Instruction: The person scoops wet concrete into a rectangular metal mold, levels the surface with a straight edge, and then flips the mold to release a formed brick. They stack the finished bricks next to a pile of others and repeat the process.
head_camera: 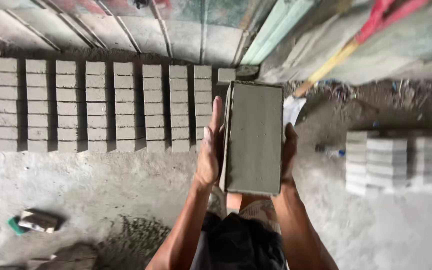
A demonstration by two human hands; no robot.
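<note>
Rough grey ground point(101, 185) stretches out beneath you, running up to a streaked wall point(126, 30) at the far side. Along that wall lie long rows of grey bricks point(101, 105), packed side by side, and a paler, smaller batch of bricks point(391, 162) sits well apart to your right. Between your hands you carry a filled rectangular mould point(254, 137), its smooth wet surface facing up. Your left hand point(210, 145) presses flat against its left wall, fingers stretched out; your right hand point(288, 152) grips the right wall. A small bottle point(328, 150) lies near the paler batch.
</note>
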